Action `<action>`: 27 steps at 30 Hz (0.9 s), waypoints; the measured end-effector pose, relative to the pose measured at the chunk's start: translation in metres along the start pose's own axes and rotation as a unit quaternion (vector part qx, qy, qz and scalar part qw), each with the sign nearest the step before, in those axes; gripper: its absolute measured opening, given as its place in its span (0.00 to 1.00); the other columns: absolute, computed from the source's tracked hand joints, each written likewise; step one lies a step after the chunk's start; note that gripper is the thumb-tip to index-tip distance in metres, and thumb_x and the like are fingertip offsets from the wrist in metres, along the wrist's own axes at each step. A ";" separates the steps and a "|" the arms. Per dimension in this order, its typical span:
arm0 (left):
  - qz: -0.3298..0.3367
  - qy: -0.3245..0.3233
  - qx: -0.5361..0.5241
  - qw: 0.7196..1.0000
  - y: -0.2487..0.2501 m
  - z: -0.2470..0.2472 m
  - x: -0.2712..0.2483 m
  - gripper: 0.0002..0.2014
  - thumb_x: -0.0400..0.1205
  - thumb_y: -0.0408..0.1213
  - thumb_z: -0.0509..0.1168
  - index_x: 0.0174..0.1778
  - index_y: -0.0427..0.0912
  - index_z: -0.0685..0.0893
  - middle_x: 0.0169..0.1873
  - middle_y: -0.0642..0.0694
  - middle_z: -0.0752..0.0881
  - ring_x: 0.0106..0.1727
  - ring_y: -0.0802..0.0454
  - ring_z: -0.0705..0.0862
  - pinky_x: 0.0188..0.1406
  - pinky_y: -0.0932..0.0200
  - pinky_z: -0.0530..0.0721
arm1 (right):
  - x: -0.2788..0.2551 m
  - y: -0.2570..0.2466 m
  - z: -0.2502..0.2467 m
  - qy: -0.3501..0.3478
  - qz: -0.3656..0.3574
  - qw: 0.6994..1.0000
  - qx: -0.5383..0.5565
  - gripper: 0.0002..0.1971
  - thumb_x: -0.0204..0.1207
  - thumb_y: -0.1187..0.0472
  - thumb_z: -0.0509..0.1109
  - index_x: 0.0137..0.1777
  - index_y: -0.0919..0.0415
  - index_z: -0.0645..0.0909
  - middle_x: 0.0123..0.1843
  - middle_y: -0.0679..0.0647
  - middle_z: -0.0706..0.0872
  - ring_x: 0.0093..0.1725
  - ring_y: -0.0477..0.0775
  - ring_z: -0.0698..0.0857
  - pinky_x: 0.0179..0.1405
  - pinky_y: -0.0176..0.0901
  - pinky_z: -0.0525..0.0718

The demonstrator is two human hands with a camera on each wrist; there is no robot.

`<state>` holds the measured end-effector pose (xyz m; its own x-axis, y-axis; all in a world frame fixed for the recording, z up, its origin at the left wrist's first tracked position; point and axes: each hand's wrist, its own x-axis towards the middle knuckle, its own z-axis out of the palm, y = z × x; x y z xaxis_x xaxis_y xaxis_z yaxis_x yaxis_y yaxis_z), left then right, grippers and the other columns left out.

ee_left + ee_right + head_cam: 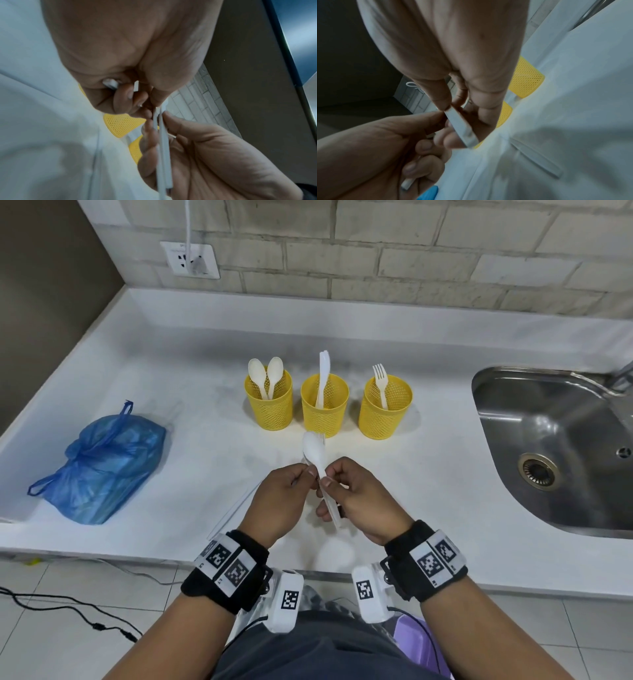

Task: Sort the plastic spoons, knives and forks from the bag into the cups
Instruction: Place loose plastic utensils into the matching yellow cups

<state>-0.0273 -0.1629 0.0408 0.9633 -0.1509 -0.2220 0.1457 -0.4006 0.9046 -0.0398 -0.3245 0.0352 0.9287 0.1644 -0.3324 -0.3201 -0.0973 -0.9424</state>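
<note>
Three yellow mesh cups stand in a row: the left cup [270,405] has two spoons, the middle cup [324,411] a knife, the right cup [384,413] a fork. In front of them both hands hold a small bundle of white cutlery [314,451], a spoon bowl uppermost with fork tines behind it. My left hand [306,474] pinches the bundle near the spoon's neck and keeps another white handle [111,83] in its curled fingers. My right hand [327,479] pinches the handles [462,129] lower down. The blue plastic bag [102,470] lies at the left.
A steel sink [561,446] is set into the white counter [428,467] on the right. A clear plastic strip [236,508] lies on the counter by my left wrist. A wall socket [190,260] with a white cable sits above the back edge.
</note>
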 end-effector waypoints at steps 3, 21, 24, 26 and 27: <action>-0.008 -0.008 0.000 1.000 -0.006 -0.004 0.003 0.16 0.91 0.42 0.60 0.39 0.42 0.86 0.30 0.59 0.84 0.27 0.60 0.74 0.37 0.55 0.74 | 0.003 0.001 -0.001 -0.002 0.008 0.999 0.047 0.02 0.90 0.65 0.64 0.56 0.63 0.73 0.42 0.61 0.85 0.31 0.59 0.84 0.32 0.48 0.83; -0.075 0.148 0.186 0.968 -0.044 -0.074 0.004 0.12 0.79 0.37 0.74 0.48 0.43 0.76 0.33 0.52 0.82 0.36 0.52 0.80 0.35 0.61 0.71 | 0.029 0.000 -0.020 0.127 0.102 0.987 0.003 0.08 0.84 0.63 0.63 0.42 0.55 0.72 0.35 0.52 0.70 0.27 0.50 0.67 0.23 0.38 0.63; -0.101 0.101 0.241 0.960 -0.055 -0.078 0.006 0.12 0.79 0.37 0.73 0.42 0.39 0.76 0.34 0.51 0.80 0.35 0.58 0.78 0.30 0.67 0.68 | 0.036 0.005 -0.014 0.144 0.068 0.971 -0.179 0.12 0.84 0.53 0.66 0.41 0.55 0.70 0.35 0.49 0.75 0.35 0.55 0.75 0.28 0.42 0.68; -0.104 0.086 0.256 0.957 -0.061 -0.080 0.007 0.12 0.79 0.36 0.73 0.41 0.39 0.75 0.34 0.50 0.80 0.36 0.52 0.78 0.31 0.63 0.69 | 0.038 0.010 -0.009 0.147 0.047 0.950 -0.272 0.12 0.83 0.50 0.67 0.44 0.57 0.73 0.41 0.49 0.82 0.43 0.57 0.81 0.35 0.45 0.73; -0.099 0.084 0.265 0.956 -0.065 -0.080 0.007 0.13 0.78 0.36 0.74 0.40 0.40 0.74 0.35 0.50 0.79 0.37 0.49 0.78 0.32 0.59 0.68 | 0.040 0.013 -0.007 0.146 0.047 0.941 -0.303 0.13 0.83 0.49 0.68 0.47 0.58 0.75 0.44 0.50 0.85 0.47 0.58 0.84 0.40 0.46 0.76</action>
<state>-0.0115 -0.0657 0.0096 0.9579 0.1036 -0.2677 0.2364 -0.8139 0.5308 -0.0056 -0.3259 0.0100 0.9421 -0.1403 -0.3047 -0.3192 -0.6538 -0.6860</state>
